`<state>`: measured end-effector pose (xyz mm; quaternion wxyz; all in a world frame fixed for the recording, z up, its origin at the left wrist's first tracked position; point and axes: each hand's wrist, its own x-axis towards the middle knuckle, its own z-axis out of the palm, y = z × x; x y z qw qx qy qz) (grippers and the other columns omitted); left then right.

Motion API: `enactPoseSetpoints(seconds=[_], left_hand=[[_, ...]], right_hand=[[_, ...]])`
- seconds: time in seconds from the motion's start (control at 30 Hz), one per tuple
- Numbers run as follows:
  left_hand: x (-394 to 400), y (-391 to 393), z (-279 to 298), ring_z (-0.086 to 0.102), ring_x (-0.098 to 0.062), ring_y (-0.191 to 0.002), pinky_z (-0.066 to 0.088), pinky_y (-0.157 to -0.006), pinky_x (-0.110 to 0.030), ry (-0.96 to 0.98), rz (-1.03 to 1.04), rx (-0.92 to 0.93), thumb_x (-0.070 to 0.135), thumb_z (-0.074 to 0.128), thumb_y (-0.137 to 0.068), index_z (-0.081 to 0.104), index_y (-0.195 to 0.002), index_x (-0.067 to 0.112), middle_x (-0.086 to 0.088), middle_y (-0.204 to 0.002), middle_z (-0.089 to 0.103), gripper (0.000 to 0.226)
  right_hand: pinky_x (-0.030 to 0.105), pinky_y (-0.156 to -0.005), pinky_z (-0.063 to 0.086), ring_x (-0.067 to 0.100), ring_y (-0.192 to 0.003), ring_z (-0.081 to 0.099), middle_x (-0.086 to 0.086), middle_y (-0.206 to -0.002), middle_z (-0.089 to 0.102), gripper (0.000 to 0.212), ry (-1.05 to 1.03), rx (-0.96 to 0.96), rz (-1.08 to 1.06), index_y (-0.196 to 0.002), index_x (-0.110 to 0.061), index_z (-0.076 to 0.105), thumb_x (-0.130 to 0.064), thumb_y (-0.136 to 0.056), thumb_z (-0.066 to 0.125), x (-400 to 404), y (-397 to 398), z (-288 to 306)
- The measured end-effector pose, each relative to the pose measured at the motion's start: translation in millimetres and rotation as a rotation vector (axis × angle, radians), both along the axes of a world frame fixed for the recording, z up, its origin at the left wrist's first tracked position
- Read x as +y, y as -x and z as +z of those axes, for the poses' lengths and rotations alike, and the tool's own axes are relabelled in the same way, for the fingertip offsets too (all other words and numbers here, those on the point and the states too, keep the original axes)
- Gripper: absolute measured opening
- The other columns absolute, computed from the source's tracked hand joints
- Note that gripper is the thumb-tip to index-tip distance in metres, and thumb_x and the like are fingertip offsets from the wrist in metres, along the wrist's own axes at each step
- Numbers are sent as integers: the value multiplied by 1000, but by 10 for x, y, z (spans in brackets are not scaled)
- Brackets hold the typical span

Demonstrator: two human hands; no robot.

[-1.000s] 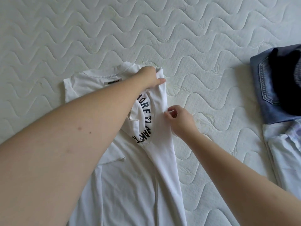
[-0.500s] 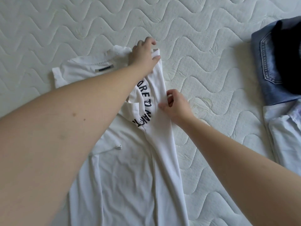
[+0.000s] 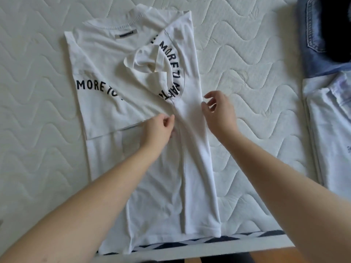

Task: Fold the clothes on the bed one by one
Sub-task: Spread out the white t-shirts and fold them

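Shirt (image 3: 152, 168) lies flat on the mattress (image 3: 38, 130), collar away from you, hem at the near edge, both sides folded inward. Your left hand (image 3: 159, 128) sits on the middle of it, fingers loosely curled; whether they pinch cloth cannot be told. Your right hand (image 3: 218, 112) hovers at the right folded edge, fingers spread, holding nothing. The right sleeve (image 3: 150, 69) is bunched and lumpy over the lettering: flatten it and square the long folds before you bring the hem up to the collar. Jeans (image 3: 315, 44) and pale folded clothes (image 3: 330, 130) lie well apart on the right, obstructing nothing
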<state>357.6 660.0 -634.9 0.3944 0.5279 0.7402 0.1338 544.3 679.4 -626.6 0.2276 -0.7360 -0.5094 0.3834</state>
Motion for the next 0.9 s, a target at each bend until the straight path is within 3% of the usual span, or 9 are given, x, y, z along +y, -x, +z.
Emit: enactPoseSetpoints(seconds=[0.1,0.2,0.3,0.43,0.5,0.63,0.8,0.9], left_hand=[[-539,-180,-59,70,-27,-74,55,-70,-32,97,-44,12,33,61,-92,70,-82,9,-9,-77,73,28],[-915,-291,-60,64,-28,-72,48,-64,-34,100,-57,72,35,69,-85,62,-69,16,-7,-71,70,26],[-1173,-321,-69,58,-29,-66,45,-59,-36,154,-72,85,35,71,-83,45,-60,18,-7,-62,64,39],[-1552,-256,-71,42,-22,-55,28,-55,-32,182,-3,24,29,67,-88,40,-55,17,3,-49,47,44],[-1716,-226,-101,42,-21,-54,31,-56,-32,198,61,-74,25,63,-92,47,-59,15,-1,-52,49,38],[-1977,-212,-104,61,-23,-65,46,-63,-32,260,77,-146,32,66,-89,56,-72,18,0,-69,68,24],[-2422,-125,-36,65,-26,-71,53,-71,-38,374,-1,-187,25,69,-87,62,-83,7,-6,-75,73,20],[-2649,-50,29,68,-29,-81,57,-78,-46,416,-11,-202,28,61,-92,62,-89,11,-3,-85,73,18]], right_hand=[[25,-66,36,8,-74,52,-8,-86,57,7,35,-12,-45,-99,-30,54,-25,-94,53,-621,2,62],[29,-65,38,8,-72,54,-9,-83,57,5,104,-13,-58,-98,-30,54,-27,-95,51,-1177,9,72],[32,-66,43,7,-74,56,-6,-90,60,9,169,-7,-55,-103,-28,55,-31,-95,52,-1561,14,29],[38,-80,50,18,-91,57,0,-105,56,25,204,-43,22,-118,-20,55,-27,-94,58,-1983,-16,31],[35,-80,48,19,-92,57,0,-103,56,28,206,-63,50,-117,-18,55,-28,-92,63,-2130,-44,20],[30,-61,36,18,-81,54,-6,-86,57,20,331,-179,109,-97,-20,55,-39,-92,60,-2388,-68,-2],[31,-49,30,19,-65,50,-3,-66,51,40,527,-261,222,-69,-17,45,-46,-93,57,-2632,-66,87],[31,-49,29,17,-60,46,-1,-63,49,43,578,-237,228,-65,-16,44,-44,-92,61,-2754,-97,134]])
